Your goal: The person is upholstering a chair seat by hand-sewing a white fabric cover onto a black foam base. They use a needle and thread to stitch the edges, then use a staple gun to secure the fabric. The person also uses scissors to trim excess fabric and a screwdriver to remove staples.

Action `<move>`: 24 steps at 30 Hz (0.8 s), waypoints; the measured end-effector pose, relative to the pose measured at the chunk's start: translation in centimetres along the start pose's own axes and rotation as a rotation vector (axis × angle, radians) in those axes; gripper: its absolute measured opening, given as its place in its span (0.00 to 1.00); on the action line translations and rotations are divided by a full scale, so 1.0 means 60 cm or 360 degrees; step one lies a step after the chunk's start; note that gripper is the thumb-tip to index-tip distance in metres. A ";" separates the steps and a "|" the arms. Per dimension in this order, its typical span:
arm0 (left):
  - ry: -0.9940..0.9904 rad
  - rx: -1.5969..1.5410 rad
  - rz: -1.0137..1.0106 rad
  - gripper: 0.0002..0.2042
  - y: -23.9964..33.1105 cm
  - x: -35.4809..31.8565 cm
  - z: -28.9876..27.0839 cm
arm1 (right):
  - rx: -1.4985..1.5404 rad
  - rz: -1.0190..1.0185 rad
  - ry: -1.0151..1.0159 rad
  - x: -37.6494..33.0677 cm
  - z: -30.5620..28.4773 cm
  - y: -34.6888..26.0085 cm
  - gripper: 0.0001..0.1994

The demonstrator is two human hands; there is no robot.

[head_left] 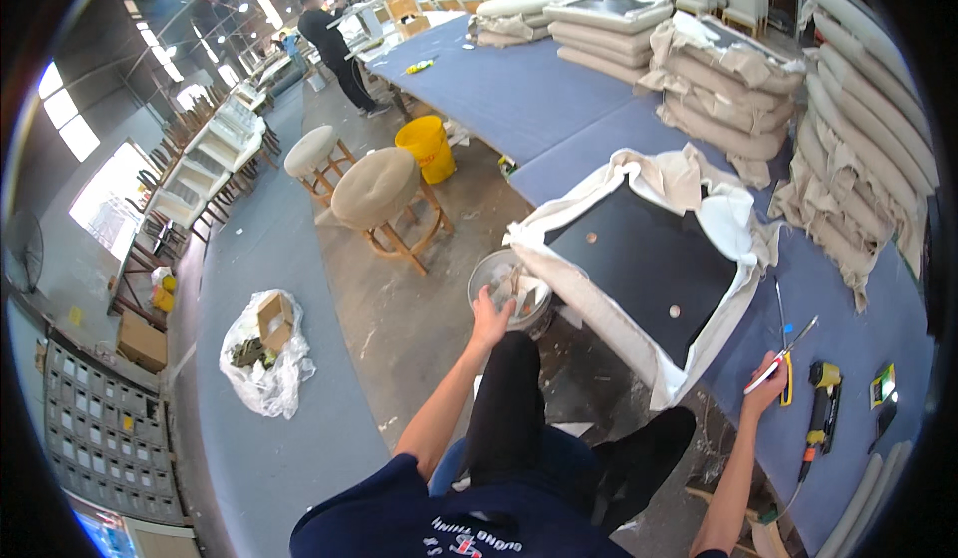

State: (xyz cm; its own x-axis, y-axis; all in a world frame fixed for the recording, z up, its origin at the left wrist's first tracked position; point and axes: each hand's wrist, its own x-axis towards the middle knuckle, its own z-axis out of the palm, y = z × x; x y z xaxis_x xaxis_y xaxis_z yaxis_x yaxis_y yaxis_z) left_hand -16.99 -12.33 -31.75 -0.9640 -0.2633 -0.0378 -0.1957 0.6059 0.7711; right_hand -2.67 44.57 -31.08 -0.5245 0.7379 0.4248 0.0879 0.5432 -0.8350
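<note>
An upholstered seat cushion lies underside up at the table's edge in front of me. Its black backing shows two pale round spots, with beige fabric and white padding loose around the rim. My left hand is at the near side of a round bin holding fabric scraps; its fingers look apart, with nothing visible in them. On the table right of the cushion, my right hand grips scissors with red and white handles, blades pointing away. A yellow-handled tool lies right beside that hand.
A yellow-and-black staple gun lies on the blue table, right of my hand. Stacked cushions rise behind. Left are padded stools, a yellow bucket and a plastic bag. Another person stands at the far end.
</note>
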 end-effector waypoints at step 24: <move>0.0101 0.0427 0.0658 0.17 0.255 0.039 0.009 | 0.0290 0.0223 -0.0572 -0.012 0.002 -0.125 0.28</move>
State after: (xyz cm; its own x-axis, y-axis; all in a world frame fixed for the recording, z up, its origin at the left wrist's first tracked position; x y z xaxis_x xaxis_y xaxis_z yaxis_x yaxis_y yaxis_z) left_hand -22.37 -3.26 -20.37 -0.9594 0.0001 0.2819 0.1536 0.8387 0.5224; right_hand -3.07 39.91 -25.19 -0.7828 0.5956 0.1805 0.0454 0.3439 -0.9379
